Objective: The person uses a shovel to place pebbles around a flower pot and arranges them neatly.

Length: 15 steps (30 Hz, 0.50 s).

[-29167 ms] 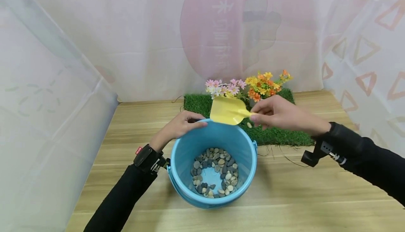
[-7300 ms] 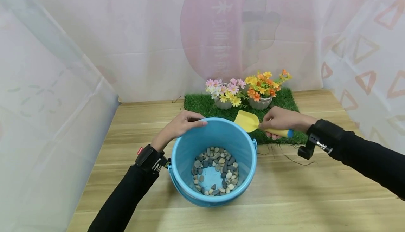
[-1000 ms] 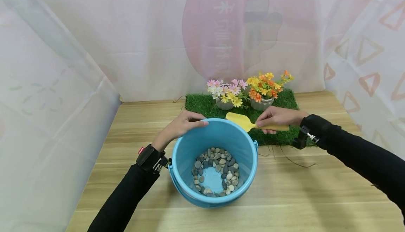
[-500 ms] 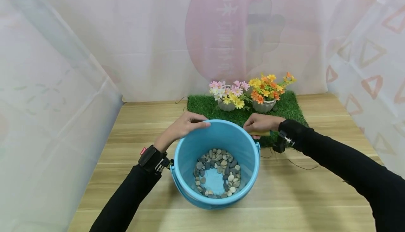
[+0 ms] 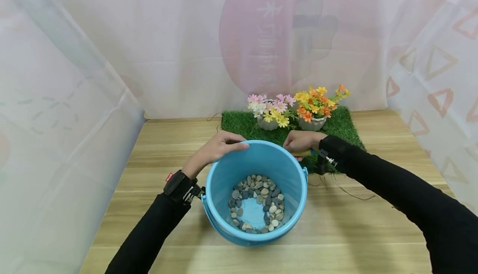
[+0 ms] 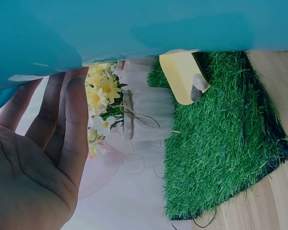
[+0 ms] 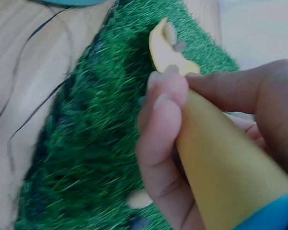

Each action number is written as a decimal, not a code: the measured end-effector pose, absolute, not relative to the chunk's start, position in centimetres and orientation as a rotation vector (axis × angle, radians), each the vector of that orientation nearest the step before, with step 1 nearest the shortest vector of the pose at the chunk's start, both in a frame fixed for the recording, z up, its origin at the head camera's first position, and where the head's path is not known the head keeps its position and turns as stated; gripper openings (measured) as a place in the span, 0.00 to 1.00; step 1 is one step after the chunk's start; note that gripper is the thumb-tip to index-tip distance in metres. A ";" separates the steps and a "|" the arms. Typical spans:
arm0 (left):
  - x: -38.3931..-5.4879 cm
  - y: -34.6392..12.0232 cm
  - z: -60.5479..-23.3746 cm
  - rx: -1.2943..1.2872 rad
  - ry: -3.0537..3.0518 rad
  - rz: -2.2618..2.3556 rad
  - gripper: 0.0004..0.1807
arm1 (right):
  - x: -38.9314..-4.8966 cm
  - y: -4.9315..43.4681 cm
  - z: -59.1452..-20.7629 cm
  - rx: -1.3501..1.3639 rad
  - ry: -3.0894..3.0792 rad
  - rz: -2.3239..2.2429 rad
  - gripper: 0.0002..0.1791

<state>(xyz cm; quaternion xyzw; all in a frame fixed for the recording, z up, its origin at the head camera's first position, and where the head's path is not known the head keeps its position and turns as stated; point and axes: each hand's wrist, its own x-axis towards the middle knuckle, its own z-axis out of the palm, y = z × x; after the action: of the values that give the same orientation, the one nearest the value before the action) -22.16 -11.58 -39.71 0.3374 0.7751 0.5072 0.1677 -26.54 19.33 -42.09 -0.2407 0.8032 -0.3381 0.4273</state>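
Note:
My left hand [image 5: 215, 151] holds the rim of a blue bucket [image 5: 257, 147], thumb over the edge and fingers against the outside. Grey and pale pebbles [image 5: 274, 208] lie in a rough ring on the bucket's floor. Behind the bucket's right rim, my right hand [image 5: 301, 141] grips the handle of a yellow toy shovel [image 7: 221, 148] with a blue end. The bucket hides the shovel's blade in the head view. In the left wrist view the blade [image 6: 175, 76] is low over the artificial grass mat [image 6: 211, 139], with pebbles [image 6: 197, 88] on it.
Two pots of artificial flowers, one pink and white [image 5: 270, 108] and one orange and yellow [image 5: 315, 106], stand at the back of the mat. A blurred pebble [image 7: 140, 199] lies on the grass. Loose threads [image 5: 352, 195] trail onto the wooden table [image 5: 369, 232].
My right hand has moved left, taking the shovel behind the bucket, so its blade is out of the head view. My left hand still holds the rim.

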 end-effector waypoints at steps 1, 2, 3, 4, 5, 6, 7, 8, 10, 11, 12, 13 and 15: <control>-22.2 -11.6 -39.7 0.959 2.203 1.443 0.13 | -26.6 19.1 -41.8 -0.603 2.006 -0.831 0.17; -22.1 -11.5 -39.7 0.958 2.200 1.443 0.14 | -26.7 18.9 -41.6 -0.602 2.005 -0.816 0.17; -22.1 -11.5 -39.7 0.956 2.197 1.445 0.14 | -26.7 18.7 -41.4 -0.601 2.010 -0.799 0.17; -22.1 -11.5 -39.7 0.954 2.192 1.446 0.14 | -26.8 18.5 -41.2 -0.598 2.011 -0.782 0.17; -22.1 -11.4 -39.6 0.951 2.184 1.449 0.14 | -26.8 18.3 -41.0 -0.594 2.014 -0.767 0.17; -22.1 -11.4 -39.6 0.948 2.178 1.454 0.14 | -26.9 18.2 -40.8 -0.588 2.019 -0.754 0.17; -22.1 -11.4 -39.6 0.945 2.177 1.457 0.14 | -26.9 18.0 -40.7 -0.582 2.017 -0.743 0.18; -22.1 -11.4 -39.6 0.942 2.175 1.460 0.14 | -26.9 17.9 -40.5 -0.575 2.015 -0.731 0.18; -22.1 -11.4 -39.6 0.942 2.172 1.464 0.14 | -27.0 17.6 -40.0 -0.563 2.015 -0.710 0.19; -22.1 -11.5 -39.6 0.941 2.172 1.468 0.14 | -27.0 17.5 -39.7 -0.558 2.016 -0.702 0.19; -22.1 -11.5 -39.6 0.941 2.172 1.469 0.14 | -27.1 17.4 -39.4 -0.562 2.014 -0.691 0.19; -22.1 -11.5 -39.6 0.942 2.175 1.469 0.14 | -27.1 17.2 -39.2 -0.568 2.011 -0.679 0.19; -22.0 -11.6 -39.6 0.940 2.177 1.467 0.14 | -27.2 17.0 -38.6 -0.570 2.006 -0.661 0.19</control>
<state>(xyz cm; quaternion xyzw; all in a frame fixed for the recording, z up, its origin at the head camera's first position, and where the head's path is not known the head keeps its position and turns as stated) -22.04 -11.59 -39.57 0.3318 0.7686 0.5179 0.1759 -27.18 17.01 -38.60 -0.2316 0.8145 -0.2685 0.4592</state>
